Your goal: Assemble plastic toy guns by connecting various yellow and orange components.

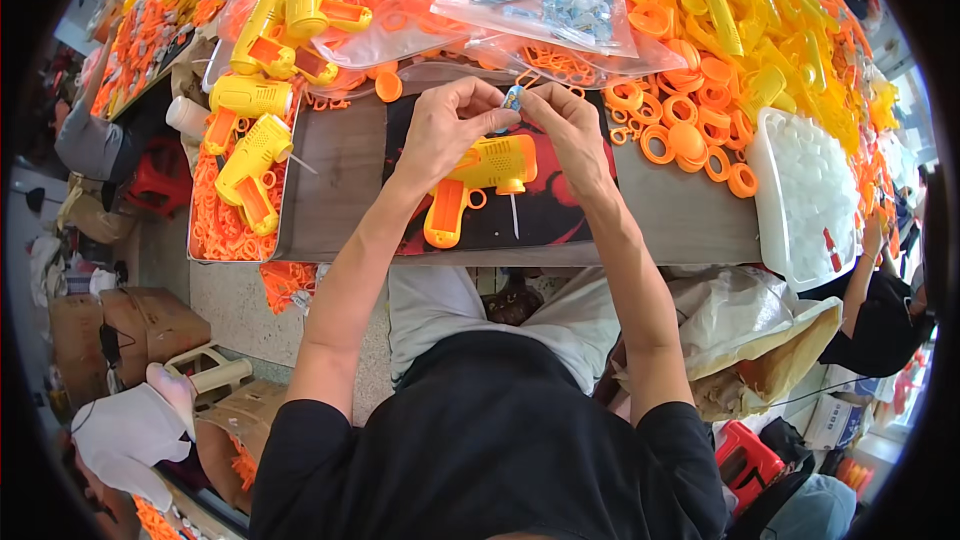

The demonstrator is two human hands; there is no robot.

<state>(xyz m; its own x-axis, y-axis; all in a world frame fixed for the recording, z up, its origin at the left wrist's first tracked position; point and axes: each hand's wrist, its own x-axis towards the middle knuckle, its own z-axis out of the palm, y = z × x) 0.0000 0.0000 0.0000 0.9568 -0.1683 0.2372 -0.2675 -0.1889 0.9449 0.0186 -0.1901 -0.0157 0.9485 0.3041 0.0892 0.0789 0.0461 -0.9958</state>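
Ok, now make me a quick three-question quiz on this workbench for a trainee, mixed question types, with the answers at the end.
1. What is the main colour of the gun-shaped shell on the dark mat?
A) blue
B) yellow
C) green

2. True or false: the tub of white pieces stands to the left of the mat.

3. Where is the small blue piece nearest the shell?

Key:
1. B
2. False; the tub of white pieces is on the right.
3. At the fingertips of the left hand and right hand.
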